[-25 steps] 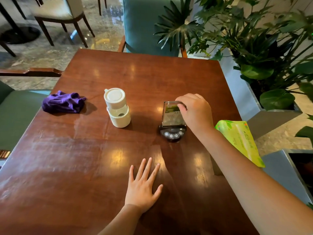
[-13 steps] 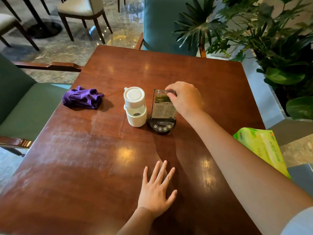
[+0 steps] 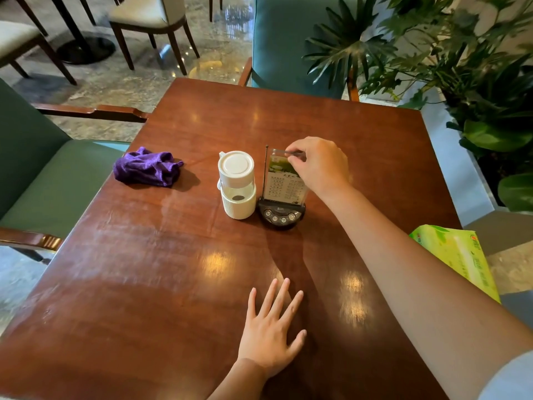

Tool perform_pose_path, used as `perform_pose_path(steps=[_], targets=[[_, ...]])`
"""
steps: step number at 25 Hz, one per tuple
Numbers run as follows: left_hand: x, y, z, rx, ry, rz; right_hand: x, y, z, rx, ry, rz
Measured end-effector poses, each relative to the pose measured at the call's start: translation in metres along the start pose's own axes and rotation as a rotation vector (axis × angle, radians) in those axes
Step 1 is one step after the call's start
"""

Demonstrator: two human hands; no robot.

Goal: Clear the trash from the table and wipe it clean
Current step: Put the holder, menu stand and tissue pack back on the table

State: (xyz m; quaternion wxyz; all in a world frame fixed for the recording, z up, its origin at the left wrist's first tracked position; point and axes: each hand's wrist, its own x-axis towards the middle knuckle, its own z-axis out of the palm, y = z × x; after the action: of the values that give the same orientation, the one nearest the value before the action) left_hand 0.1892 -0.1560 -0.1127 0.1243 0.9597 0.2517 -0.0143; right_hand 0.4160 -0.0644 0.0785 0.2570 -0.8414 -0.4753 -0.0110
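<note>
On the brown wooden table [image 3: 144,284] a clear menu stand [image 3: 284,183] rises from a black call-button base [image 3: 281,215]. My right hand [image 3: 318,166] pinches the stand's top edge. Just left of it, almost touching, stands a white lidded cup [image 3: 238,184]. A crumpled purple cloth [image 3: 147,170] lies near the table's left edge. My left hand [image 3: 271,333] rests flat on the wood near the front, fingers spread, holding nothing.
A green tissue pack [image 3: 458,258] juts past the table's right edge behind my forearm. Green armchairs stand at the left [image 3: 43,180] and far side [image 3: 285,44]. A planter with leafy plants [image 3: 476,82] lines the right side.
My right hand has slid the menu stand leftward until it sits beside the white cup. The view has shifted; my left hand stays flat on the table.
</note>
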Motion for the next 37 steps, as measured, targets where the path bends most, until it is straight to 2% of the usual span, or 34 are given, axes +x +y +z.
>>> perform_pose_path(steps=[6, 12, 14, 18, 20, 22, 28, 31, 34, 37], targets=[[0.000, 0.001, -0.001, 0.003, -0.005, 0.007, 0.010, 0.011, -0.009, 0.150, -0.164, 0.003], [0.002, 0.001, 0.000, 0.017, 0.004, 0.007, 0.010, 0.011, -0.003, 0.138, -0.136, -0.013], [-0.002, 0.002, 0.000, 0.002, -0.019, 0.012, 0.000, 0.016, -0.006, 0.126, -0.098, -0.045], [0.007, -0.002, -0.002, 0.034, 0.030, 0.010, -0.059, 0.039, -0.003, -0.056, 0.138, -0.050], [0.008, -0.011, -0.002, 0.002, 0.035, -0.049, -0.096, 0.055, 0.003, -0.162, 0.156, -0.038], [0.008, 0.033, 0.006, 0.022, -0.027, 0.121, -0.179, 0.120, -0.032, -0.383, 0.124, 0.197], [0.002, -0.003, 0.005, 0.074, 0.033, 0.027, -0.199, 0.169, -0.046, -0.475, -0.094, 0.656], [0.001, 0.000, 0.006, 0.078, 0.022, 0.031, -0.207, 0.192, -0.052, -0.393, -0.267, 0.872], [0.002, 0.001, 0.006, 0.078, 0.036, 0.022, -0.211, 0.193, -0.045, -0.370, -0.268, 0.871], [0.002, 0.001, 0.004, 0.089, 0.027, 0.018, -0.211, 0.189, -0.043, -0.395, -0.277, 0.689]])
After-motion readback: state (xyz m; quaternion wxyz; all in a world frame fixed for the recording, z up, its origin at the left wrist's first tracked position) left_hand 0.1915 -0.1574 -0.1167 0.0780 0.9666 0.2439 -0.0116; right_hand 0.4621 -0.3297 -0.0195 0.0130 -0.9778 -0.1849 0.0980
